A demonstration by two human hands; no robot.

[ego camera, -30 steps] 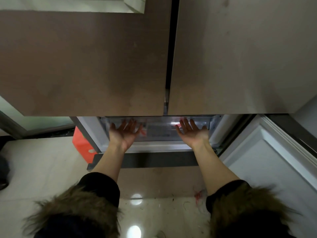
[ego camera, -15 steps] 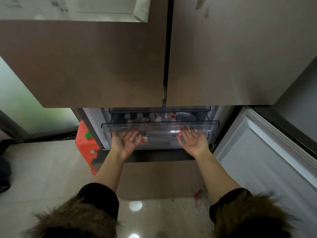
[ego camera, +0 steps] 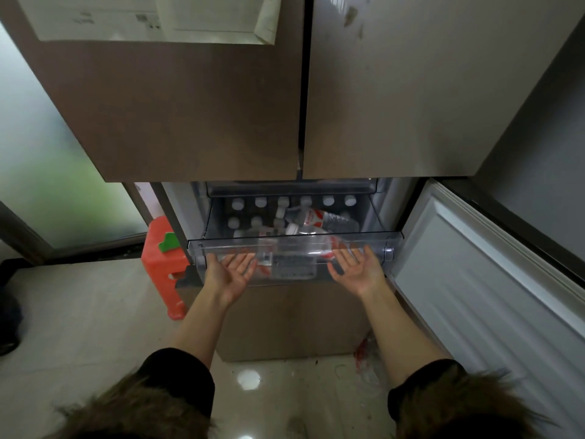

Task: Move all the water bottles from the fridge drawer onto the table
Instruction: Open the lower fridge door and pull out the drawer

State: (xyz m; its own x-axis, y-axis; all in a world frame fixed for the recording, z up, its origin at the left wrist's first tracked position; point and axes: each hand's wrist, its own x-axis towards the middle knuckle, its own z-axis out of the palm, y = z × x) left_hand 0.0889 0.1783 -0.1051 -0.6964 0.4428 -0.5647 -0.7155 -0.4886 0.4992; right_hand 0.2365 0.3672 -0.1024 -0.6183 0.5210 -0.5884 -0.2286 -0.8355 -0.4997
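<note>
drawer (ego camera: 294, 245) slid further out, bottles (ego camera: 311, 218) behind both palm-up grips

Both arms reach forward and down from the bottom of the view, forearms bare below dark sleeves with furry cuffs. The left hand (ego camera: 230, 274) is turned palm up, its fingers straight and slightly spread, their tips at the front lip of the clear drawer (ego camera: 294, 245). The right hand (ego camera: 359, 269) mirrors it, palm up and fingers extended, thumb out to the side, fingertips also under that front edge. The two hands sit well apart, one toward each end of the drawer front. Neither hand curls around anything.
</note>
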